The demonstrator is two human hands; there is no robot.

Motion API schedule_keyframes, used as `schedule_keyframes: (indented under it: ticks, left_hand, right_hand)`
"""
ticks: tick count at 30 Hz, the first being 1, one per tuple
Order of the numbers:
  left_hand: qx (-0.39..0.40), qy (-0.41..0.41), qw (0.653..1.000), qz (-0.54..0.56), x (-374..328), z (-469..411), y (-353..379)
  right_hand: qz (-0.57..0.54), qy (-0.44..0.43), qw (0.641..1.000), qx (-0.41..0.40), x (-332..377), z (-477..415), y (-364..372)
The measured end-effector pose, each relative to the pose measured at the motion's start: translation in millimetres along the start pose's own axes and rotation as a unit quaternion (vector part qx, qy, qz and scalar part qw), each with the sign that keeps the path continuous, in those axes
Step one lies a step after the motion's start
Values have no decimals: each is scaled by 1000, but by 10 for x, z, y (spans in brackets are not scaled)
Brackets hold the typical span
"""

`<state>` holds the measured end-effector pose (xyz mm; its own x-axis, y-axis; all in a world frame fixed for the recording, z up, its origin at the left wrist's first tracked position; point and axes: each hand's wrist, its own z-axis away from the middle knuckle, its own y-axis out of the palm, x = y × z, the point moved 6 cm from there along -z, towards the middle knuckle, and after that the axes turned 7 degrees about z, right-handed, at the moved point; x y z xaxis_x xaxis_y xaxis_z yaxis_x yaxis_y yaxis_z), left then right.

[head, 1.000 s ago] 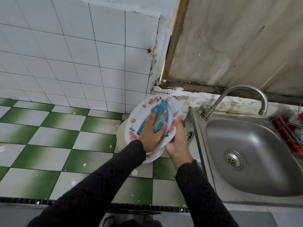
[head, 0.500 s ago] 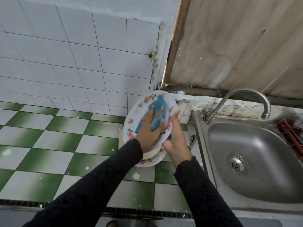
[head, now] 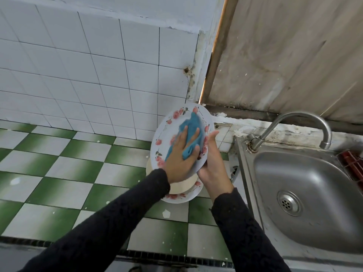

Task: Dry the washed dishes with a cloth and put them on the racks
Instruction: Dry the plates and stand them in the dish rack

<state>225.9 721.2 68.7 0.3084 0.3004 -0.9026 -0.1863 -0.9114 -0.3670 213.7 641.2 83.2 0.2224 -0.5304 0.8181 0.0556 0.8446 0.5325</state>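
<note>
A white plate with pink flowers on its rim [head: 167, 132] is held tilted above the counter, its face toward me. My left hand [head: 179, 163] presses a blue cloth [head: 193, 122] against the plate's face, with the cloth bunched between fingers and thumb. My right hand [head: 214, 165] grips the plate's right edge, thumb in front and fingers behind. Below them a cream bowl [head: 182, 186] sits on another flowered plate [head: 180, 199] on the counter.
The green-and-white tiled counter [head: 78, 163] stretches left, with a white tiled wall behind it. A steel sink [head: 306, 173] with a curved tap [head: 300, 116] lies to the right. A red rack [head: 353, 163] shows at the far right edge.
My left hand has slid the cloth a little up and across the plate's face. My right hand keeps the same hold on the plate's edge.
</note>
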Motion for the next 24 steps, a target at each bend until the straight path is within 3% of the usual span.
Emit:
schedule_keyframes:
  ticks: [4, 7, 11, 15, 19, 22, 24]
  left_hand:
    - [-64, -72, 995, -16, 442, -144, -400]
    - [-60, -96, 993, -24, 523, 122, -350]
    - [-26, -70, 994, 78, 122, 369, 19]
    - [-82, -30, 987, 137, -309, 8, -81]
    - [-69, -9, 998, -2, -33, -310, -460]
    - [-58, -20, 998, 13, 43, -67, -376]
    - [-7, -22, 1000, 12, -51, 172, -96]
  right_hand:
    - [3, 1, 1000, 9, 98, 37, -51]
    - [-5, -17, 999, 30, 159, 66, -20]
    - [12, -8, 1000, 8, 9, 51, 39]
    - [33, -5, 999, 0, -114, 92, 114]
    - [-13, 21, 1000, 13, -120, 117, 165]
    - [-22, 23, 999, 11, -140, 106, 137]
    - [-27, 14, 1000, 3, -182, 98, 117]
